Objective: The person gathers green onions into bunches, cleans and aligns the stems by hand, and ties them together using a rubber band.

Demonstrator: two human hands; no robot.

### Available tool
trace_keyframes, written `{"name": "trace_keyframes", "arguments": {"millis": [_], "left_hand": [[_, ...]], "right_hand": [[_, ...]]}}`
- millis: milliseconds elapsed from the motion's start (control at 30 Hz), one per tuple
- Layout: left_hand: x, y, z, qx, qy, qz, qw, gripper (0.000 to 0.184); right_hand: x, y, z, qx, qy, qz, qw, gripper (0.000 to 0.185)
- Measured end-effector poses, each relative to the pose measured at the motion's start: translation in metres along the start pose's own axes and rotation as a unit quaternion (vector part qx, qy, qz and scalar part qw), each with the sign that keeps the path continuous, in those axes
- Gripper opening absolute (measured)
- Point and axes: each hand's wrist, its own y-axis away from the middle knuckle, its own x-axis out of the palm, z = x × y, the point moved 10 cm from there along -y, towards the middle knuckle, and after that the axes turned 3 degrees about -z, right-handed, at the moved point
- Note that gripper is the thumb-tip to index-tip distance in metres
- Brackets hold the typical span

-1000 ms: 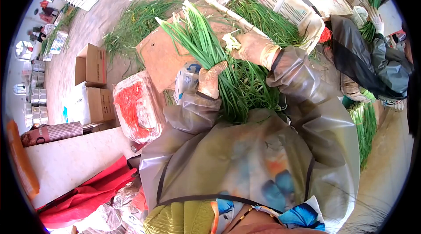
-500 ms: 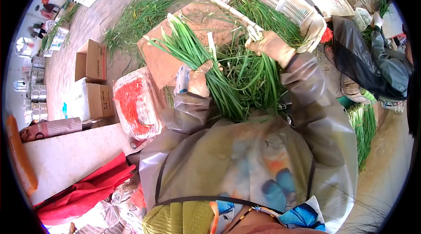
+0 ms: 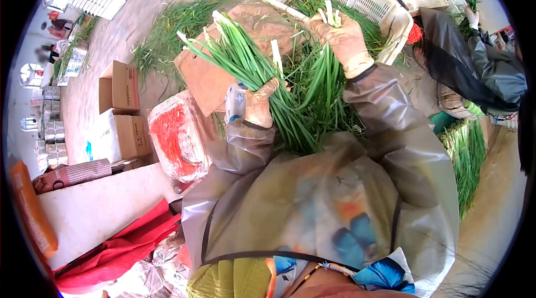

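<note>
A thick bunch of long green stalks with whitish ends is held around its middle by my left hand, gloved and wrapped round it. My right hand, also gloved, is closed on a smaller bundle of stalks; its white ends stick up above the fingers and its leaves hang down. Between and below the hands lies a heap of loose green leaves. One white stalk end stands upright just right of the left-hand bunch. A roll with blue print is partly hidden behind my left hand.
A white crate with greens stands beyond my right hand. Red ties lie on a package at left, near cardboard boxes. More greens lie on the floor. At right sits a person in a grey sleeve beside stacked bundles.
My right hand has moved from beside the left-hand bunch to the right and up, now with a small bundle hanging from it. My left hand stays round its bunch, slightly lower and left.
</note>
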Motion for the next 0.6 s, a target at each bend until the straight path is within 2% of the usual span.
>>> {"name": "trace_keyframes", "arguments": {"millis": [33,67,100,167,233,267,333,400,433,500,533,600], "left_hand": [[-0.002,-0.001,-0.002,0.0,-0.012,-0.013,1.0,0.023],[-0.003,-0.002,-0.002,-0.001,-0.025,-0.025,0.999,0.023],[-0.001,-0.001,-0.003,-0.002,-0.027,-0.023,0.999,0.023],[0.006,0.0,-0.001,-0.006,-0.012,-0.017,1.0,0.024],[0.018,0.001,-0.002,-0.008,0.01,0.022,1.0,0.026],[0.023,0.002,-0.005,0.009,0.024,0.028,0.999,0.026],[0.022,0.0,-0.011,0.05,0.01,0.032,0.998,0.027],[0.011,0.0,-0.007,0.034,0.015,0.005,0.999,0.025],[0.004,0.0,-0.005,0.017,0.021,-0.018,0.999,0.024],[-0.002,-0.009,-0.001,0.018,0.033,0.001,0.999,0.022],[-0.003,-0.009,0.001,0.006,0.039,0.0,0.999,0.022],[-0.006,-0.008,0.006,-0.017,0.044,-0.003,0.999,0.022]], "right_hand": [[0.006,0.018,0.021,0.03,0.133,0.014,0.991,0.025],[0.024,0.03,0.014,0.108,0.115,0.064,0.985,0.027],[0.038,0.037,0.002,0.098,0.1,0.102,0.985,0.028],[0.051,0.039,-0.031,0.115,0.166,0.131,0.971,0.027],[0.062,0.039,-0.042,0.124,0.162,0.152,0.967,0.05],[0.064,0.04,-0.043,0.125,0.106,0.162,0.973,0.056],[0.058,0.039,-0.048,0.132,0.11,0.162,0.972,0.056],[0.051,0.039,-0.047,0.129,0.149,0.161,0.967,0.056],[0.048,0.04,-0.047,0.148,0.102,0.155,0.971,0.046],[0.039,0.037,-0.05,0.148,0.153,0.156,0.965,0.023],[0.04,0.037,-0.048,0.149,0.154,0.156,0.964,0.023],[0.04,0.036,-0.032,0.12,0.054,0.119,0.984,0.026]]}}
